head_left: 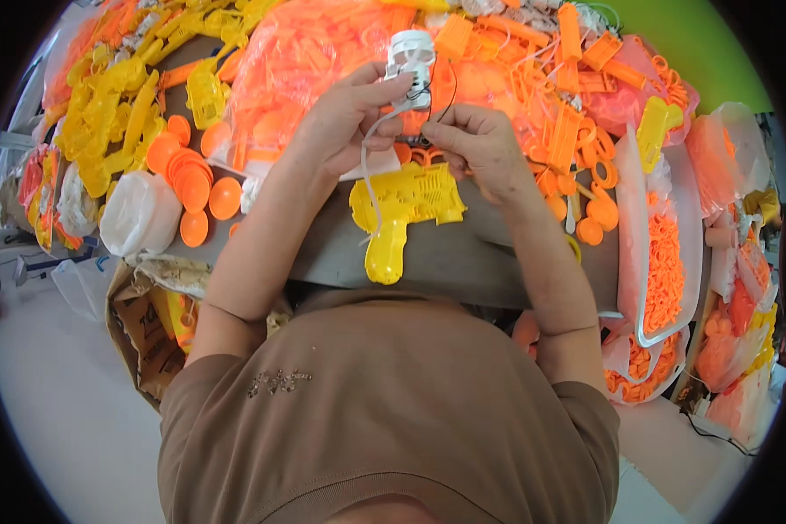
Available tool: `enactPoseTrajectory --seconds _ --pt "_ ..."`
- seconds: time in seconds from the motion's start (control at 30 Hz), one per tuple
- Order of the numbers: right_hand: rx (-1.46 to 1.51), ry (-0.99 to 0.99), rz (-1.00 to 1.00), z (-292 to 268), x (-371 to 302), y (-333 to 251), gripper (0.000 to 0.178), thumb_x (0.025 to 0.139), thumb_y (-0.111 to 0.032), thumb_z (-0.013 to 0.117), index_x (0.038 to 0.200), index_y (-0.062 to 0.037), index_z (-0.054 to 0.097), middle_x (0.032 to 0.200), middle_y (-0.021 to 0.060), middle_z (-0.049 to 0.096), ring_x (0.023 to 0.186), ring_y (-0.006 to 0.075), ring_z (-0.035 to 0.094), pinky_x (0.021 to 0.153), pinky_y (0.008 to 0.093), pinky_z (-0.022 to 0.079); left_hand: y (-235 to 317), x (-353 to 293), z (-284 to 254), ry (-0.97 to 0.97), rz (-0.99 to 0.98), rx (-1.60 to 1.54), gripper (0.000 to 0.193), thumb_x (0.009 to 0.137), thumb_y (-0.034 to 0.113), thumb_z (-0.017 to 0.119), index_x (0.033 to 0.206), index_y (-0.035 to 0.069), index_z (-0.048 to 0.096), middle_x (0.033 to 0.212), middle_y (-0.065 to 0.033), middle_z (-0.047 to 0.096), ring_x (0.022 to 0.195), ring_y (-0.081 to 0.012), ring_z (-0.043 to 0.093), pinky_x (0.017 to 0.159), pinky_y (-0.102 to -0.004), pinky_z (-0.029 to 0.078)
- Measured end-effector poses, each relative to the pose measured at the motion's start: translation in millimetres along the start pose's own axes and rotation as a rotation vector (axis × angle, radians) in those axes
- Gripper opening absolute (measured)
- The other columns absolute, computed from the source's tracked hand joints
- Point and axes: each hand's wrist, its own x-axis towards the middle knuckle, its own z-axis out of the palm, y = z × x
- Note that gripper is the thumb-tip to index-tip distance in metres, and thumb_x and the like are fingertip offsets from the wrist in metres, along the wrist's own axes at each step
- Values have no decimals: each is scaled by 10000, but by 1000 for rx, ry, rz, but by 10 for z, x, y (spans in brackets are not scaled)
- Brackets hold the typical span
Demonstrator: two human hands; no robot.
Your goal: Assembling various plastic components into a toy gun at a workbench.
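Note:
My left hand (345, 118) is closed around the lower part of a white plastic mechanism (410, 54), held upright above the table. Thin black wires (448, 98) run down from it. A whitish flexible tube (366, 170) hangs from beside the mechanism and reaches down across a yellow pistol-shaped toy shell half (402, 199). That shell lies on the table just below my hands, its handle toward me. With the fingertips pressed together, my right hand (480, 147) pinches at the black wires; the exact spot gripped is too small to make out.
Yellow shell parts (109, 109) are heaped at the left, near orange round cups (192, 183) and a white lined tub (140, 214). A bag of orange parts (297, 65) lies ahead. At the right stands a clear bin (642, 319) of small orange pieces. Below left is a cardboard box (135, 336).

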Motion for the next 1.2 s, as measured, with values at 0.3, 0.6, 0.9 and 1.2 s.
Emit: enactPoseTrajectory --seconds 0.3,0.6,0.9,1.2 --pt "-604 -69 30 22 -463 134 163 856 -139 589 778 -20 510 606 -5 514 483 59 471 436 210 368 -384 -297 62 69 -16 337 335 848 157 643 1120 31 493 647 7 497 461 -31 373 402 -193 257" --pt "-406 343 -162 318 -645 820 121 875 -91 581 803 -24 510 604 -5 512 517 43 461 455 199 357 -652 -480 1 118 92 313 300 866 125 608 1124 33 485 742 -12 569 498 -19 398 420 -179 272" --pt "-635 455 -430 419 -631 948 138 843 -49 607 774 0 498 606 32 505 528 68 444 470 254 367 -841 -475 -29 165 178 228 326 868 109 607 1141 17 456 782 -10 575 522 -19 410 435 -178 299" --pt "-1178 450 -530 566 -633 774 146 787 -10 580 787 3 435 668 163 501 568 339 547 502 411 442 -922 -485 8 191 195 208 347 887 111 586 1192 47 435 829 -1 575 534 -22 407 432 -168 285"
